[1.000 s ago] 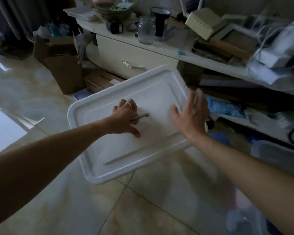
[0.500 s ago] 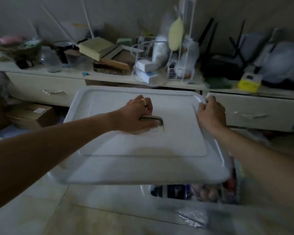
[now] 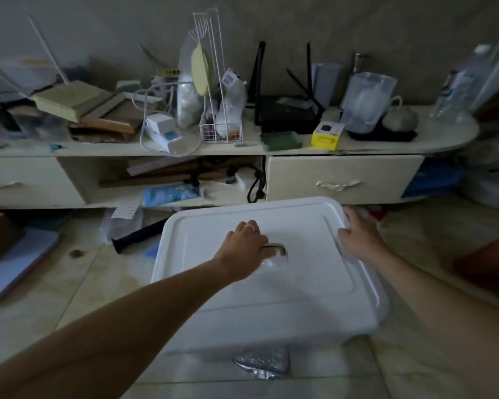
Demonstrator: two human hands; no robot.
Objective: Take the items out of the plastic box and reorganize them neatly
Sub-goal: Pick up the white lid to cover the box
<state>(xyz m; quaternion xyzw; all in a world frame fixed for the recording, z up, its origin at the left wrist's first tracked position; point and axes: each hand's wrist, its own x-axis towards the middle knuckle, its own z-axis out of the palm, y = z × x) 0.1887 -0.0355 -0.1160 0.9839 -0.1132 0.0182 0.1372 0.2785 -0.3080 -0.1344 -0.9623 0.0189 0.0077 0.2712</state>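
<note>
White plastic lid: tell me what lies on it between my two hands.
In the head view, only bare white plastic lid lies between the left hand, gripping the grey metal handle, and the right hand, gripping the lid's right edge.

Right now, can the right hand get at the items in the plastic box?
Probably not yet. The white lid covers the plastic box; the right hand grips its far right edge and the left hand holds the metal handle. The lid has to come off first.
</note>
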